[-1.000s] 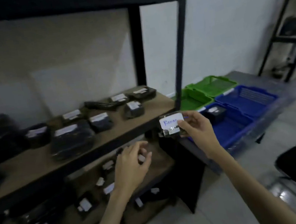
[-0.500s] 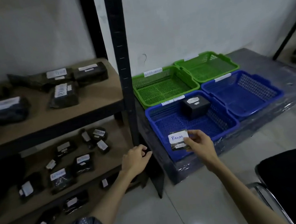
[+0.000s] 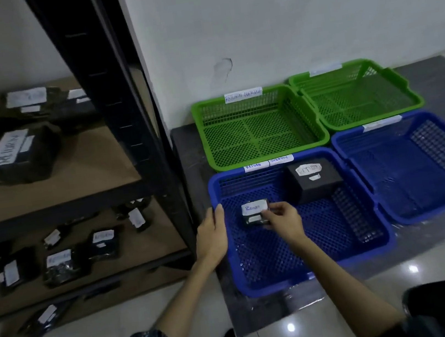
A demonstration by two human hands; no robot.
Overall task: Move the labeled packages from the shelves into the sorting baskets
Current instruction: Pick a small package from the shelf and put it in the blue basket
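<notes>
Your right hand (image 3: 282,218) pinches a small dark package (image 3: 255,215) with a white label, holding it low inside the near-left blue basket (image 3: 377,243). Your left hand (image 3: 213,237) rests with fingers straight against that basket's left rim, holding nothing. A black box (image 3: 316,183) sits at the basket's far side. More labeled packages (image 3: 21,153) lie on the shelves (image 3: 78,175) to the left, and two green baskets (image 3: 259,125) stand behind.
</notes>
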